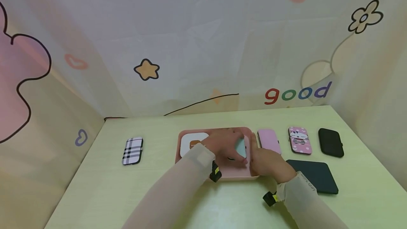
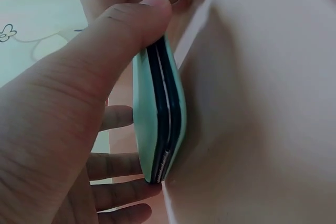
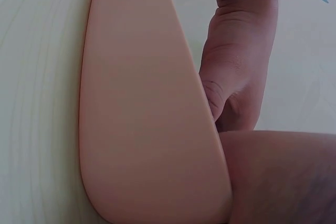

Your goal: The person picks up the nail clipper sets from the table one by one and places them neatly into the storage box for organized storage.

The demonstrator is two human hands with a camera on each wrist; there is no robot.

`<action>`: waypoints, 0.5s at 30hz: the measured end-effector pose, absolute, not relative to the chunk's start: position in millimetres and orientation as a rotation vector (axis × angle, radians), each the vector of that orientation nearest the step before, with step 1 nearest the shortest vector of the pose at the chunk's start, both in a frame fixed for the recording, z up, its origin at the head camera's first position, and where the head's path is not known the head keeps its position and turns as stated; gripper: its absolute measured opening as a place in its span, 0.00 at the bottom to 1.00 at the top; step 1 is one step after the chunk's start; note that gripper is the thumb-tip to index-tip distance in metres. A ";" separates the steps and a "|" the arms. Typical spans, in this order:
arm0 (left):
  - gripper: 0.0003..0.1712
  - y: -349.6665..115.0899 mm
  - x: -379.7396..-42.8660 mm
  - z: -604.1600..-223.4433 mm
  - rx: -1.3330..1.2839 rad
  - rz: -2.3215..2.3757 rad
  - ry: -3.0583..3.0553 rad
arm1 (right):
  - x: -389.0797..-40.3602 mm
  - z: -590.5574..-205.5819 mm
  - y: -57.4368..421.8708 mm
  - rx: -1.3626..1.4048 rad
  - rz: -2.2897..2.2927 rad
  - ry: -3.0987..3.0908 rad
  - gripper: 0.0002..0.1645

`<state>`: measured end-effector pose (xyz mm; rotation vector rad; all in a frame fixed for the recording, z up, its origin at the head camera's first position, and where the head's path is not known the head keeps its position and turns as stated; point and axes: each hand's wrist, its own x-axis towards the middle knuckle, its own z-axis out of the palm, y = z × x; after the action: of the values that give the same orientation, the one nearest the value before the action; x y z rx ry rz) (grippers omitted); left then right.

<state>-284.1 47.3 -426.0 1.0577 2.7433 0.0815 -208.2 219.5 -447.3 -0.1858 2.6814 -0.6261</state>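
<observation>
A mint-green flat case [image 2: 145,114] with a dark zipped edge stands tilted on its side in my left hand [image 1: 224,144]. The left thumb [image 2: 131,22] lies on one side of it and the fingers reach round the other. That hand is inside the pink tray [image 1: 230,178], toward its right end. My right hand [image 1: 268,162] rests along the tray's right wall, its fingers straight and pointing away from me. In the right wrist view the tray's smooth outer wall [image 3: 147,98] fills the middle, with part of the right hand over the rim.
A white case with a brown label [image 1: 187,140] lies in the tray's left part. Right of the tray are a pink case [image 1: 269,140], a pink cartoon case [image 1: 300,140], a black case [image 1: 330,142] and a dark flat pad [image 1: 314,176]. A plaid case [image 1: 132,151] lies left.
</observation>
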 end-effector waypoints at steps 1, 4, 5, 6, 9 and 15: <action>0.45 48.2 -284.0 -425.9 1.053 0.069 2.743 | -208.2 -446.8 219.4 -0.184 -0.623 2.683 0.64; 0.44 50.7 -282.4 -424.8 1.037 0.038 2.737 | -208.2 -445.9 219.3 -0.188 -0.610 2.686 0.63; 0.44 51.4 -281.5 -424.5 1.036 0.039 2.730 | -207.9 -445.4 219.3 -0.194 -0.606 2.689 0.62; 0.44 51.8 -280.3 -423.8 1.033 0.042 2.721 | -207.8 -445.3 219.4 -0.202 -0.605 2.691 0.61; 0.45 52.1 -277.0 -422.1 1.025 0.084 2.683 | -207.5 -445.5 219.5 -0.219 -0.605 2.697 0.60; 0.47 50.0 -275.1 -419.9 1.026 0.109 2.627 | -207.3 -446.1 219.1 -0.193 -0.623 2.681 0.64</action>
<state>-275.1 50.0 -419.9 1.0259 2.6270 0.1090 -207.3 219.1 -446.1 -0.1927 2.6815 -0.6232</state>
